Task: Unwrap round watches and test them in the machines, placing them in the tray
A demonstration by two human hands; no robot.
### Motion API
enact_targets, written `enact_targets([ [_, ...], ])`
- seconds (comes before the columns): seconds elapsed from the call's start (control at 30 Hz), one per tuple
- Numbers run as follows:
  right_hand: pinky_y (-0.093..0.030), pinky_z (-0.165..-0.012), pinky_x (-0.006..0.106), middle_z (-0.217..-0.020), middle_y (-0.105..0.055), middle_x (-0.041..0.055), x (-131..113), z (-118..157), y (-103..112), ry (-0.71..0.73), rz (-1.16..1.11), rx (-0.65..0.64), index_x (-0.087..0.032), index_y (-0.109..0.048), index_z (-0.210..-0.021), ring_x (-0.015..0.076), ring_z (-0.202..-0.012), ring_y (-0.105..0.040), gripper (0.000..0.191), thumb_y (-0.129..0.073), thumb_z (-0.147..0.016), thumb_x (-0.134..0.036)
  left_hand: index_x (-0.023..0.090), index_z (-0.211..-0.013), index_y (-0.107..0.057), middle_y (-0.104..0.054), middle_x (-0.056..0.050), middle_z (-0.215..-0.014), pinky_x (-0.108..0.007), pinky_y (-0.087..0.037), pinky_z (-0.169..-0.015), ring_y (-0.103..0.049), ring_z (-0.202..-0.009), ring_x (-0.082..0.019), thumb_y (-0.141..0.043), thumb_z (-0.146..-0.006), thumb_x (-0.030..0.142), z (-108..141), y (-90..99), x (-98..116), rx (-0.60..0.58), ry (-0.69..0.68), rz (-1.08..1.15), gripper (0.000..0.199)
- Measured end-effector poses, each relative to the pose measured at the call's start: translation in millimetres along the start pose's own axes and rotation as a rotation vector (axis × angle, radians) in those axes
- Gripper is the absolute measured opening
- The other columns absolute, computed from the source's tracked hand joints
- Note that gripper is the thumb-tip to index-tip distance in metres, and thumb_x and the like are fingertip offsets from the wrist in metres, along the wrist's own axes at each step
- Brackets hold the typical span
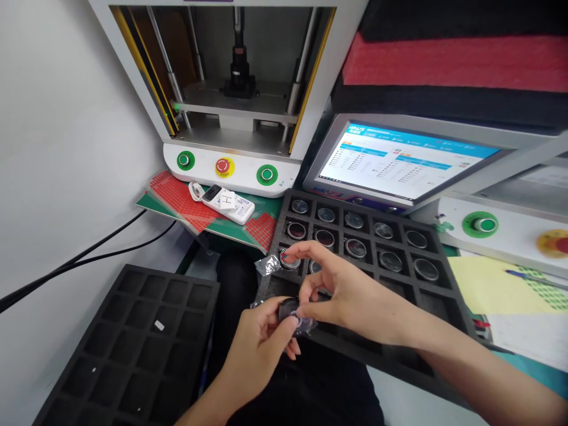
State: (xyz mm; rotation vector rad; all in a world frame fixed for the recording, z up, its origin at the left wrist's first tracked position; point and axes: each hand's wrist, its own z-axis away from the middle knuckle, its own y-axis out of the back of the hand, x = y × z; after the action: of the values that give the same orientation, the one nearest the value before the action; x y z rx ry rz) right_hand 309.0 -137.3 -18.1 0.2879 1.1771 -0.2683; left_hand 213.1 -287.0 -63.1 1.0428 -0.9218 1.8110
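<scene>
My left hand (268,331) is closed round a small dark round part (289,309) with clear film about it. My right hand (326,290) pinches at the same part with thumb and a finger, its other fingers raised. Both hands are over the near left side of a black foam tray (448,290). Round glass-faced parts (355,248) sit in its back compartments. Crumpled clear film (267,265) lies at the tray's left edge, beside a round part (290,259) that a fingertip of my right hand partly covers.
A second foam tray (133,319) with small white scraps is at lower left. Behind stand a press (231,168) with buttons and a lit monitor (399,160). A white device (228,204) lies on the green mat (261,207). Black cables (89,251) run at left; papers (497,284) lie at right.
</scene>
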Motion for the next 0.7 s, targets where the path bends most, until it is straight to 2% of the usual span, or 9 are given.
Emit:
enact_targets([
  [0.13,-0.051,-0.069,0.03,-0.079,-0.058,-0.0029,6,4,-2,0.098,0.189,0.115,-0.025,-0.049,-0.12,0.0159,-0.073,-0.06,0.053,-0.07,-0.072,-0.019,0.012,-0.09,-0.071,-0.06,0.0,-0.056,-0.023,-0.049,-0.056,-0.056,-0.05,-0.012,-0.062,-0.086,0.037,-2,-3.2,2,0.068,0.004,0.029,0.027],
  [0.2,-0.052,-0.076,0.034,-0.087,-0.06,-0.0004,15,7,-4,0.142,0.172,0.165,-0.026,-0.05,-0.121,0.0173,-0.08,-0.06,0.058,-0.076,-0.07,-0.022,0.013,-0.084,-0.07,-0.06,0.0,-0.055,-0.023,-0.049,-0.053,-0.056,-0.049,-0.012,-0.064,-0.084,0.041,-2,-4.0,3,0.069,-0.003,0.071,0.029],
  [0.27,-0.054,-0.073,0.033,-0.104,-0.061,0.0036,29,8,-8,0.156,0.013,0.152,-0.026,-0.05,-0.119,0.0149,-0.077,-0.061,0.057,-0.078,-0.069,-0.023,0.013,-0.083,-0.069,-0.06,0.0,-0.055,-0.022,-0.049,-0.053,-0.055,-0.049,-0.011,-0.064,-0.084,0.043,-1,-4.5,4,0.036,-0.017,0.09,0.031],
  [0.33,-0.055,-0.064,0.03,-0.111,-0.061,0.0061,44,11,-9,0.172,-0.153,0.155,-0.024,-0.05,-0.116,0.0117,-0.068,-0.061,0.049,-0.075,-0.074,-0.026,0.012,-0.085,-0.068,-0.06,0.0,-0.055,-0.022,-0.05,-0.054,-0.056,-0.049,-0.011,-0.063,-0.086,0.044,2,-5.9,2,-0.01,-0.024,0.067,0.032],
  [0.4,-0.054,-0.062,0.027,-0.104,-0.063,0.0056,60,18,-6,0.214,-0.211,0.254,-0.023,-0.049,-0.114,0.0102,-0.064,-0.061,0.041,-0.071,-0.08,-0.03,0.013,-0.089,-0.068,-0.063,0.0,-0.058,-0.023,-0.051,-0.057,-0.059,-0.052,-0.013,-0.061,-0.089,0.044,6,-8.9,-2,-0.028,-0.029,0.003,0.032],
  [0.47,-0.054,-0.064,0.026,-0.099,-0.065,0.0048,76,34,1,0.269,-0.219,0.409,-0.023,-0.049,-0.112,0.0096,-0.064,-0.06,0.036,-0.069,-0.084,-0.033,0.015,-0.094,-0.066,-0.068,-0.002,-0.064,-0.024,-0.053,-0.062,-0.064,-0.06,-0.015,-0.057,-0.092,0.042,7,-13.9,-7,0.025,-0.071,-0.092,0.029],
  [0.57,-0.055,-0.065,0.023,-0.097,-0.068,0.0055,98,72,15,0.345,-0.224,0.687,-0.024,-0.05,-0.111,0.0098,-0.065,-0.063,0.03,-0.067,-0.09,-0.037,0.02,-0.094,-0.06,-0.073,-0.001,-0.074,-0.023,-0.055,-0.066,-0.071,-0.07,-0.016,-0.052,-0.096,0.033,-2,-27.6,-11,0.157,-0.281,-0.386,0.016],
  [0.63,-0.056,-0.064,0.021,-0.096,-0.07,0.0059,111,99,22,0.375,-0.203,0.904,-0.025,-0.053,-0.111,0.0102,-0.065,-0.065,0.027,-0.067,-0.091,-0.037,0.021,-0.095,-0.058,-0.075,-0.001,-0.079,-0.021,-0.056,-0.064,-0.073,-0.073,-0.015,-0.049,-0.097,0.025,-18,-44.4,-9,0.165,-0.536,-0.688,0.01],
  [0.7,-0.058,-0.066,0.019,-0.097,-0.07,0.0056,122,123,25,0.374,-0.174,1.068,-0.025,-0.055,-0.11,0.0106,-0.067,-0.066,0.024,-0.067,-0.092,-0.034,0.018,-0.1,-0.059,-0.077,-0.005,-0.088,-0.024,-0.059,-0.068,-0.075,-0.079,-0.017,-0.048,-0.096,0.016,-41,-68.4,-5,0.146,-0.853,-1.005,0.012],
])
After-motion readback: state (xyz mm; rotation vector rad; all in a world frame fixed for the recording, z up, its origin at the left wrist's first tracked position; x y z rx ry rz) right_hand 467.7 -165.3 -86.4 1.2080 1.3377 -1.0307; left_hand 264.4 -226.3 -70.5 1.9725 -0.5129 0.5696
